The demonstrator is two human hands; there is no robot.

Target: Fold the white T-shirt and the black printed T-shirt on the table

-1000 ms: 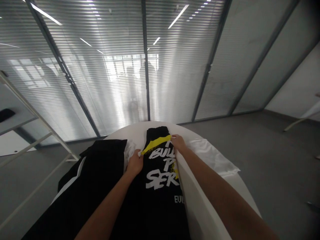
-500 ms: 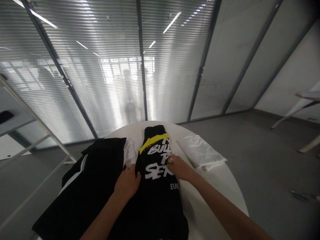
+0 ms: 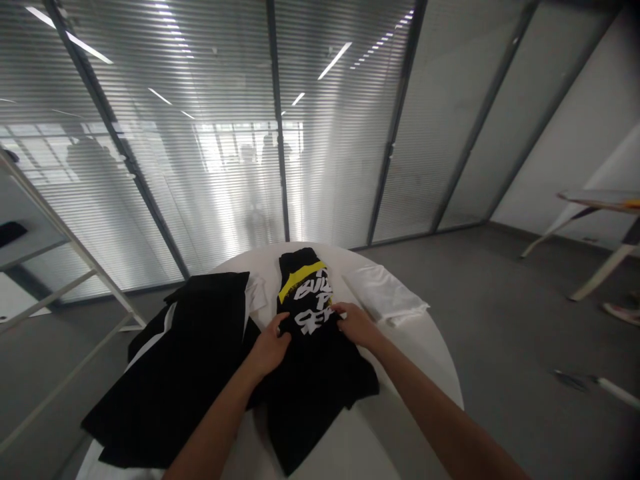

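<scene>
A black T-shirt with white lettering and a yellow band lies partly folded lengthwise on the round white table. My left hand grips its left edge beside the lettering, thumb and fingers closed on the cloth. At the opposite edge, my right hand pinches the fabric just right of the letters. The near end of the shirt fans out in loose flaps toward me. Left of my left hand lies a pile of black clothing, with a white garment showing at its upper right.
A folded white cloth rests near the table's right edge. A white metal frame stands at the left. Glass partitions with blinds rise beyond the table. At the far right stands another table on splayed legs.
Both hands have come to the shirt's two sides and grip it. Its near part has lifted and folded up, shortening it and baring the table in front. The view has shifted slightly right.
</scene>
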